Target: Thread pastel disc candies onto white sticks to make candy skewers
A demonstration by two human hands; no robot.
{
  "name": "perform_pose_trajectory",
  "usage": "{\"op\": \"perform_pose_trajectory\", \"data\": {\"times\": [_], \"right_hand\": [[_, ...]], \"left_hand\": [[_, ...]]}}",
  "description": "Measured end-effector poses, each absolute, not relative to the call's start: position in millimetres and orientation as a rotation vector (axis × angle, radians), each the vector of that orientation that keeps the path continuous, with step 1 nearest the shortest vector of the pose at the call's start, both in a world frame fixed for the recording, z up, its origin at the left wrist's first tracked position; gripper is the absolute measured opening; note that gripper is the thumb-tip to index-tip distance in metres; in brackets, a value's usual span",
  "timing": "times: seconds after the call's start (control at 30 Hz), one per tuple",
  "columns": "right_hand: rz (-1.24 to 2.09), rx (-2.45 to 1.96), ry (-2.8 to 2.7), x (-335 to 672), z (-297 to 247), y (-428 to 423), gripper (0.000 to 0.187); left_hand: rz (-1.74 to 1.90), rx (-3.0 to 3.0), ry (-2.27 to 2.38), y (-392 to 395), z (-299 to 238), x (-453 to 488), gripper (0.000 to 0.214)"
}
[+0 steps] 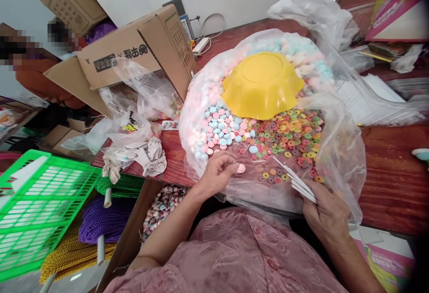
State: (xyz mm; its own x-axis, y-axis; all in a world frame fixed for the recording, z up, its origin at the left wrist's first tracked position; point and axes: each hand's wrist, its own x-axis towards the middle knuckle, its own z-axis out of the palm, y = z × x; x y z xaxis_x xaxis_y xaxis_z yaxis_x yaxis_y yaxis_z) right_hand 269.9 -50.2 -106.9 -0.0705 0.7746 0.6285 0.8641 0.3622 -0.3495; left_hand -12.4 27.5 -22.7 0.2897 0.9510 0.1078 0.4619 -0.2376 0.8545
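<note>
Between the fingertips of my left hand is a pink marshmallow, held just above the plastic sheet. My right hand is closed around several thin white sticks that point up and to the left. Beyond my left hand lies a heap of pink, blue and white marshmallows. Next to it are many small ring candies in red, orange, yellow and green. A yellow wavy-edged bowl rests upside down over the piles. Clear plastic bag film surrounds the candy.
An open cardboard box with plastic bags stands at the left of the red-brown table. A crumpled cloth lies at its edge. Below are a green basket, bundled cords and a box of wrapped candies. Other people are at far left.
</note>
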Motion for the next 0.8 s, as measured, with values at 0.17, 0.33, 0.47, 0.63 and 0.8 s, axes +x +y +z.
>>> {"op": "perform_pose_trajectory", "data": {"times": [0.17,0.33,0.47,0.63,0.8], "right_hand": [[-0.124,-1.396,-1.845,269,-106,-50,0.036],[-0.105,-1.382,-1.824,271,-108,-51,0.034],[-0.039,-1.380,-1.662,268,-105,-56,0.027],[0.147,-1.474,-1.423,258,-94,-66,0.019],[0.276,-1.585,-1.244,259,-92,-62,0.021]], "left_hand": [[0.621,2.049,1.412,39,-46,3,0.012],[0.611,2.340,1.352,26,-53,0,0.026],[0.524,2.600,1.261,14,-55,0,0.031],[0.395,2.804,0.984,4,-52,2,0.033],[0.387,2.763,0.873,0,-43,-4,0.030]]}}
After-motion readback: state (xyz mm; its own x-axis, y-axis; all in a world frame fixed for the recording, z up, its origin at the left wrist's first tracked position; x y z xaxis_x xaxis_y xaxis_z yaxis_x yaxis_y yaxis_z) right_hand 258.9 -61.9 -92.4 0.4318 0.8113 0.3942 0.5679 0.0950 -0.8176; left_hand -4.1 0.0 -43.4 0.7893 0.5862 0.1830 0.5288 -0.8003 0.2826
